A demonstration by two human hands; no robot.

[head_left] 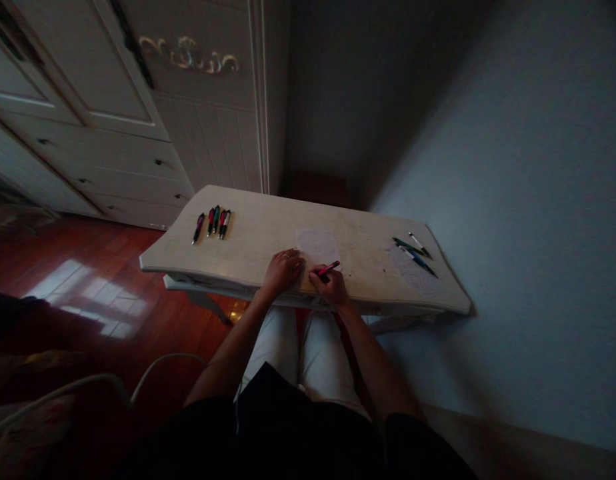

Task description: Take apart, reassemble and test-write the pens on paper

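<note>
A sheet of paper (318,244) lies on the pale table (258,220) in front of me, with faint marks on it. My left hand (285,268) rests on the paper's left edge, fingers stretched out and lying flat. Over the paper's lower right part, my right hand (331,285) grips a pink and black pen (329,269), held tilted in a writing hold. The pen's tip is hidden by my fingers or too small to make out.
Several pens (218,222) lie side by side on the table's left part. At the right, more pens (413,255) lie on and beside a second written sheet (422,280). A wall (538,200) borders the table's right end; a white wardrobe (213,127) stands behind at left.
</note>
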